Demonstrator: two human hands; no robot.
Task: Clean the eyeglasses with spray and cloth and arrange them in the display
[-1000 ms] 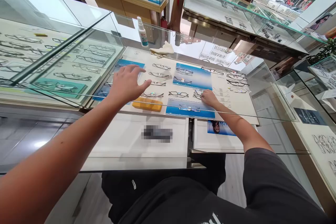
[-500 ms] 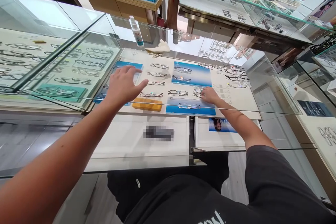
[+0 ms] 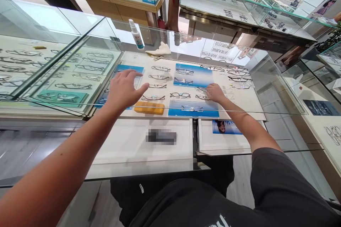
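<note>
My left hand (image 3: pixel 124 90) hovers over the left part of the glass case, fingers spread and holding nothing. A blue display card (image 3: pixel 130 68) lies partly hidden behind it. My right hand (image 3: pixel 215 93) is closed at the fingertips on a pair of eyeglasses (image 3: pixel 201 89), mostly covered by the fingers. Just below those, another pair of glasses (image 3: pixel 201 97) lies close to the same fingers. Dark-rimmed glasses (image 3: pixel 180 95) rest to the left. A blue card (image 3: pixel 173 109) bearing one frame is nearer me, and a blue-white card (image 3: pixel 206 76) with two frames lies farther away.
A yellow glasses case (image 3: pixel 149 108) sits near the front edge. Spray bottle (image 3: pixel 137 37) and beige cloth (image 3: pixel 160 50) stand at the far side on the glass. More frames fill the left showcase (image 3: pixel 102 62). Glass edges (image 3: pixel 239 112) cross in front of my arms.
My right hand has shifted slightly away from me, with the eyeglasses at its fingertips now apart from the pair below. My left hand stays nearly in place. The view has moved a little.
</note>
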